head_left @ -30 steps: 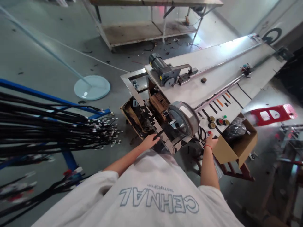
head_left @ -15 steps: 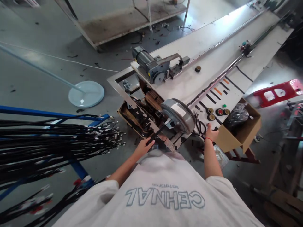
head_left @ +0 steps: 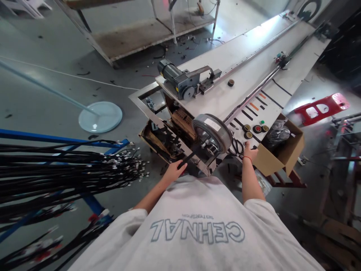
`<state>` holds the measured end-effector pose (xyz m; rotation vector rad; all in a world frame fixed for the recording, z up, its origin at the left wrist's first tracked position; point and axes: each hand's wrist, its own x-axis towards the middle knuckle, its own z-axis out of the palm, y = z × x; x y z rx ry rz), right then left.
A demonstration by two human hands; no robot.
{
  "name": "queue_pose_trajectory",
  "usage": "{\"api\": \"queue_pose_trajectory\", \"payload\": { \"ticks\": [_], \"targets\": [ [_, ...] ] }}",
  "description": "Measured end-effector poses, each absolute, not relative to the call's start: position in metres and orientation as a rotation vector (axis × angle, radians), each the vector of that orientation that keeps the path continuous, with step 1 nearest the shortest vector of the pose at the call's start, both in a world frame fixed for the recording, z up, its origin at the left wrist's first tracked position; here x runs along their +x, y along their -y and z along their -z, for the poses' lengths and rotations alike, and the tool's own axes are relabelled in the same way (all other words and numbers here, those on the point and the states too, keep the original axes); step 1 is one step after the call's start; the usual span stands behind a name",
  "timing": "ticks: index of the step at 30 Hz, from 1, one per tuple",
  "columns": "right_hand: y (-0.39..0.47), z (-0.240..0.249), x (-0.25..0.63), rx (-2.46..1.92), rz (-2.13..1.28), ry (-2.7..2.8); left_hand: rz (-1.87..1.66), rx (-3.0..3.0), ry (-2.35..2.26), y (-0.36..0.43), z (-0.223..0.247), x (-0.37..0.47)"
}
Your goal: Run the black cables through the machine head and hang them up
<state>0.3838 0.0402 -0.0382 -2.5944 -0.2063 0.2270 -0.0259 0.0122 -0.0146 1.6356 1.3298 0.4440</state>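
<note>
Head view: a black strip (head_left: pixel 190 156) is grasped by the left hand (head_left: pixel 174 170), below centre.
It is angled toward the wheel (head_left: pixel 212 131); the right hand (head_left: pixel 249 152) is placed at the tabletop (head_left: pixel 217 98) edge near scissors (head_left: pixel 237 146), its grip unclear. Tape rolls (head_left: pixel 248 134) are seen beyond, a carton (head_left: pixel 269 159) at right.

Black cables (head_left: pixel 70 169) at nine o'clock and a rack (head_left: pixel 129 39) at eleven run out of view, while the right hand (head_left: pixel 250 153) hides whatever its thumb covers.
</note>
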Motion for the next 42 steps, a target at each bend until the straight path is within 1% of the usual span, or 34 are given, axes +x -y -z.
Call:
{"api": "queue_pose_trajectory", "payload": {
  "ticks": [14, 21, 28, 36, 42],
  "targets": [
    [-0.044, 0.034, 0.384, -2.6, -0.229, 0.173, -0.437, 1.64, -1.336, -0.017, 0.015, -0.022],
    [-0.044, 0.033, 0.384, -2.589, -0.222, 0.192, -0.454, 1.757, -1.351, -0.044, 0.006, 0.003],
    [-0.044, 0.034, 0.386, -2.597, -0.232, 0.187, -0.416, 1.802, -1.493, -0.057, 0.002, 0.023],
    [-0.046, 0.033, 0.386, -2.625, -0.246, 0.198, -0.383, 1.829, -1.521, -0.053, 0.014, 0.019],
    [-0.046, 0.03, 0.384, -2.618, -0.234, 0.203, -0.296, 1.843, -1.579, -0.041, 0.026, -0.004]
  ]
}}
